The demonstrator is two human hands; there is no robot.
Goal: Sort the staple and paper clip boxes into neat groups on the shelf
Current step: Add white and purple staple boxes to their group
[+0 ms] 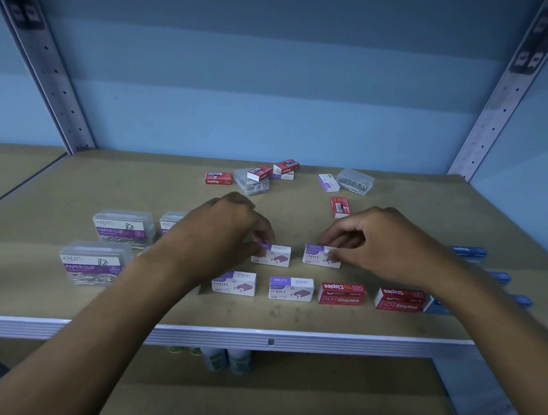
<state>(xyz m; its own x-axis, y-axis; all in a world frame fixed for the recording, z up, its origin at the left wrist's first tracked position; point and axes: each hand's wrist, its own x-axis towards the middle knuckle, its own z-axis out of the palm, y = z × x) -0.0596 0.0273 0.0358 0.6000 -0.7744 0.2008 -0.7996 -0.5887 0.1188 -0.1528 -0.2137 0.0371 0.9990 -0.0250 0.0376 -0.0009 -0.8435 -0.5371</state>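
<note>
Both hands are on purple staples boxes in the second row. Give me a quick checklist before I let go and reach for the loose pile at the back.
1. Left hand pinches purple box: ok.
2. Right hand pinches second purple box: ok.
3. Both boxes flat on the shelf: cannot tell.
4. Boxes line up with front purple pair: ok.
5. Back pile sorted: not ok.
6. Lone red box grouped: not ok.

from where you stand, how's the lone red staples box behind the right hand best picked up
Take the red cardboard staples box from above, pinching its two long side faces. It lies flat with a short end pointing toward the shelf front, apart from other boxes, so both long sides are open. The right hand is nearest, though it now holds a purple-and-white staples box.
</note>
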